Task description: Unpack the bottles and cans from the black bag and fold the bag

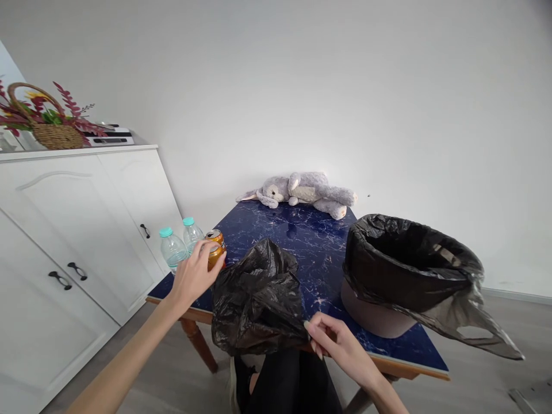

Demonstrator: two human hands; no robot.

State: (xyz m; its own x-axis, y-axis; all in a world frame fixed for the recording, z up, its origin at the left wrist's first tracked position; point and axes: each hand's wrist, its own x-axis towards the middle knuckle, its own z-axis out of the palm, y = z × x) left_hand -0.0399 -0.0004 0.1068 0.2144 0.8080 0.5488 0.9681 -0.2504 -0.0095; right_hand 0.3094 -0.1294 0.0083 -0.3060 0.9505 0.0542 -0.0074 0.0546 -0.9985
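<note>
My left hand (196,273) is curled round the nearer of two golden drink cans (214,257) at the table's left side. The farther can (215,236) stands just behind it. Two clear plastic bottles with turquoise caps, a nearer bottle (173,250) and a farther bottle (192,234), are left of the cans. A crumpled black plastic bag (261,296) lies at the front of the table, partly over its edge. With closed fingers my right hand (334,342) pinches the bag's right edge.
A bin (373,310) lined with a black bag (401,282) stands on the right of the blue marbled table (321,247). A grey plush rabbit (302,190) lies at the back by the wall. White cabinets (81,218) stand to the left, with a flower basket (58,135) on top.
</note>
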